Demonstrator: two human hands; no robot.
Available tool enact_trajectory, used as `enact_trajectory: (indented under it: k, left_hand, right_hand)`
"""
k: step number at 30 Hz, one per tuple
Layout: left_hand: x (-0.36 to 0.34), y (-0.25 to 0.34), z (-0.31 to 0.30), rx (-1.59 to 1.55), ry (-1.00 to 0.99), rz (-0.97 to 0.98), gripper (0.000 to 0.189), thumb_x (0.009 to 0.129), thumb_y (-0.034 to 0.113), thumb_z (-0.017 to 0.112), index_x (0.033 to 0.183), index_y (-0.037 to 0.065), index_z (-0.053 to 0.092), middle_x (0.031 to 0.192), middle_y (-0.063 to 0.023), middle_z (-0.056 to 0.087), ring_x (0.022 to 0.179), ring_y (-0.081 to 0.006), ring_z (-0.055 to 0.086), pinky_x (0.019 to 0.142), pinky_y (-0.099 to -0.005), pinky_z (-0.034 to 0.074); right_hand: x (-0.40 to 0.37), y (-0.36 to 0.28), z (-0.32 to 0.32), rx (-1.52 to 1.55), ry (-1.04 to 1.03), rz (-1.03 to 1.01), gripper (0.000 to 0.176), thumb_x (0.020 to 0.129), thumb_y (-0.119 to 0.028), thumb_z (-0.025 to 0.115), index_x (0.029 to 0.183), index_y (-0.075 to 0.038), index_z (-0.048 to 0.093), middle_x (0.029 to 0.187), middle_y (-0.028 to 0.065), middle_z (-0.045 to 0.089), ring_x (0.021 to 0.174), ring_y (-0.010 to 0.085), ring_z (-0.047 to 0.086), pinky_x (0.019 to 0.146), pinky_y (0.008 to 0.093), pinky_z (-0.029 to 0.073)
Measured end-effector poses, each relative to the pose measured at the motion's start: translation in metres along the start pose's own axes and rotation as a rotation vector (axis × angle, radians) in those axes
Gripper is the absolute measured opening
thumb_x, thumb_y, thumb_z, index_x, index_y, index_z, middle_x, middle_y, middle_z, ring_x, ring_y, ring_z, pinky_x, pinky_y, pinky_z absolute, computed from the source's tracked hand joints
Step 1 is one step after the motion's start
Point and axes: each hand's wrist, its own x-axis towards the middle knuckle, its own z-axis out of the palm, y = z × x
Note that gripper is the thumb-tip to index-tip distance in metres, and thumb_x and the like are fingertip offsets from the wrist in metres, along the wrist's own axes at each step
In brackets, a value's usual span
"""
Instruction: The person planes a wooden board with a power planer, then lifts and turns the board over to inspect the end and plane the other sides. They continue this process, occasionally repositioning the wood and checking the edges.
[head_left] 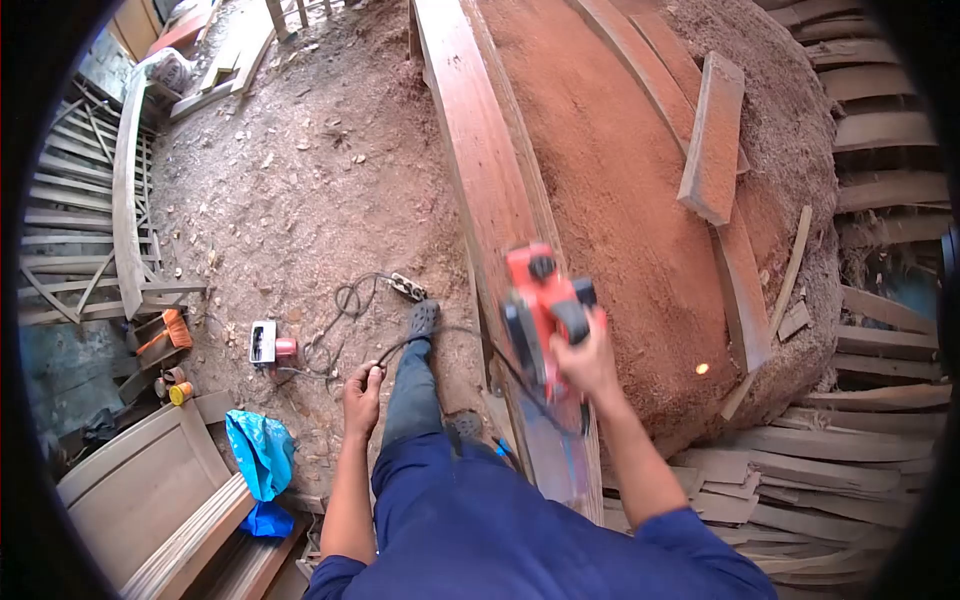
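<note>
My right hand (588,362) is closed around the rear handle of a red and black electric planer (540,295). The planer, slightly blurred, rests on a long reddish wooden plank (470,110) that runs away from me. My left hand (362,402) is off to the left, low beside my leg, with its fingers pinching the black power cord (455,330). From there the cord crosses over my leg and loops back to the planer. The fingers under the planer's handle are partly hidden.
Red sawdust heaps to the right, with loose boards (715,140) on it. A red and silver power tool (268,346) and a power strip (408,288) lie on the ground at left. Stacked slabs (850,470) fill the right side; a blue bag (262,450) hangs over boards.
</note>
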Motion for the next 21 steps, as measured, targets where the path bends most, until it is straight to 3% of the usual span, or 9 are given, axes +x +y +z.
enact_trajectory:
  k: [3, 5, 7, 11, 12, 13, 15, 18, 21]
  left_hand:
    - [-0.027, 0.014, -0.002, 0.341, -0.149, 0.051, 0.019, 0.097, 0.016, 0.063, 0.105, 0.001, 0.071, 0.1, -0.008, 0.072, 0.096, -0.0172, 0.066, 0.088, -0.031, 0.049]
    - [-0.034, 0.011, -0.003, 0.424, -0.191, 0.127, 0.018, 0.095, 0.014, 0.063, 0.103, 0.0, 0.071, 0.101, -0.0109, 0.072, 0.097, -0.0216, 0.067, 0.089, -0.0337, 0.05]
    - [-0.049, 0.009, -0.008, 0.451, -0.285, 0.114, 0.019, 0.095, 0.015, 0.063, 0.104, 0.001, 0.071, 0.1, -0.013, 0.072, 0.097, -0.0247, 0.068, 0.09, -0.0347, 0.05]
    - [-0.042, -0.027, -0.02, 0.276, -0.101, -0.053, 0.023, 0.099, 0.019, 0.062, 0.108, 0.0, 0.07, 0.101, -0.0082, 0.072, 0.096, -0.0177, 0.066, 0.088, -0.0319, 0.05]
    - [-0.036, -0.026, -0.023, 0.227, -0.053, -0.065, 0.023, 0.102, 0.02, 0.06, 0.11, 0.0, 0.068, 0.099, -0.0049, 0.07, 0.094, -0.0131, 0.063, 0.087, -0.0289, 0.049]
    - [-0.03, -0.022, -0.024, 0.23, -0.049, -0.066, 0.023, 0.102, 0.02, 0.06, 0.11, 0.0, 0.068, 0.099, -0.0049, 0.07, 0.094, -0.0131, 0.063, 0.087, -0.0289, 0.049]
    - [-0.018, -0.014, -0.026, 0.056, 0.097, -0.018, 0.022, 0.103, 0.019, 0.058, 0.111, 0.001, 0.068, 0.095, -0.0026, 0.068, 0.091, -0.0114, 0.061, 0.086, -0.0267, 0.047]
    - [0.002, -0.003, -0.032, 0.047, 0.141, 0.014, 0.022, 0.104, 0.02, 0.058, 0.112, 0.003, 0.067, 0.095, -0.0021, 0.068, 0.09, -0.0102, 0.061, 0.086, -0.0266, 0.047]
    - [0.019, 0.0, -0.033, 0.026, 0.182, 0.001, 0.023, 0.104, 0.021, 0.057, 0.111, 0.003, 0.068, 0.097, -0.0023, 0.068, 0.091, -0.0095, 0.061, 0.088, -0.0266, 0.047]
  right_hand:
    - [-0.1, -0.037, -0.056, 0.133, -0.273, 0.286, 0.038, 0.078, -0.014, 0.072, 0.112, 0.001, 0.063, 0.092, 0.0168, 0.068, 0.09, 0.0312, 0.068, 0.086, 0.0412, 0.052]
    - [-0.134, -0.041, -0.066, 0.157, -0.269, 0.224, 0.04, 0.078, -0.013, 0.074, 0.113, 0.002, 0.063, 0.093, 0.0181, 0.069, 0.092, 0.0324, 0.07, 0.086, 0.0414, 0.053]
    - [-0.158, -0.04, -0.066, 0.155, -0.324, 0.346, 0.037, 0.08, -0.01, 0.069, 0.115, 0.001, 0.061, 0.093, 0.0215, 0.068, 0.089, 0.034, 0.071, 0.079, 0.0419, 0.053]
    - [-0.065, -0.056, -0.022, 0.146, -0.208, 0.261, 0.026, 0.08, -0.012, 0.069, 0.101, 0.0, 0.058, 0.08, 0.0185, 0.065, 0.076, 0.0324, 0.069, 0.069, 0.0422, 0.052]
    - [-0.033, -0.059, -0.009, 0.154, -0.182, 0.199, 0.026, 0.08, -0.012, 0.068, 0.101, 0.0, 0.058, 0.081, 0.0203, 0.066, 0.078, 0.0366, 0.069, 0.07, 0.0446, 0.053]
    - [-0.003, -0.055, 0.005, 0.162, -0.223, 0.288, 0.036, 0.078, -0.022, 0.071, 0.105, -0.001, 0.06, 0.092, 0.023, 0.065, 0.09, 0.0418, 0.066, 0.081, 0.0466, 0.051]
    - [0.057, -0.055, 0.032, 0.144, -0.181, 0.248, 0.034, 0.075, -0.022, 0.07, 0.101, -0.002, 0.06, 0.088, 0.0223, 0.064, 0.087, 0.0429, 0.065, 0.079, 0.049, 0.051]
    - [0.148, -0.059, 0.069, 0.119, -0.144, 0.179, 0.037, 0.074, -0.017, 0.064, 0.109, -0.007, 0.072, 0.089, 0.0235, 0.071, 0.087, 0.033, 0.072, 0.08, 0.0416, 0.054]
    - [0.238, -0.062, 0.105, 0.114, -0.148, 0.094, 0.039, 0.076, -0.016, 0.06, 0.112, -0.012, 0.075, 0.082, 0.0129, 0.073, 0.079, 0.022, 0.071, 0.072, 0.035, 0.054]
